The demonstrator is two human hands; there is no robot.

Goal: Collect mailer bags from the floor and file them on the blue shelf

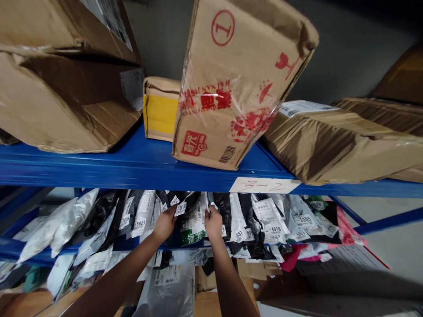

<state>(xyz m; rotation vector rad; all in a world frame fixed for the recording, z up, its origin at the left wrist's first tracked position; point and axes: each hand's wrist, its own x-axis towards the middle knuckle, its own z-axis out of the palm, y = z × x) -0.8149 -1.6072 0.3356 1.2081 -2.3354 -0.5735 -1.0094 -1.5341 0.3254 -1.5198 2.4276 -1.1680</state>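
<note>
Both my arms reach up to a row of plastic mailer parcels standing on the lower blue shelf. My left hand (164, 223) pinches a black parcel (180, 207) at its white tag numbered 3018. My right hand (213, 222) grips the edge of a neighbouring white and green parcel (193, 226), pulling it aside. White, grey and black parcels (264, 220) with numbered tags pack the row on both sides.
The blue shelf beam (132, 171) above carries a label reading 3-2 (264, 185). On it sit a tall tilted carton with red print (231, 83), a small yellow-taped box (161, 109) and large crushed cartons (62, 88) left and right (343, 141). More parcels and cartons lie below.
</note>
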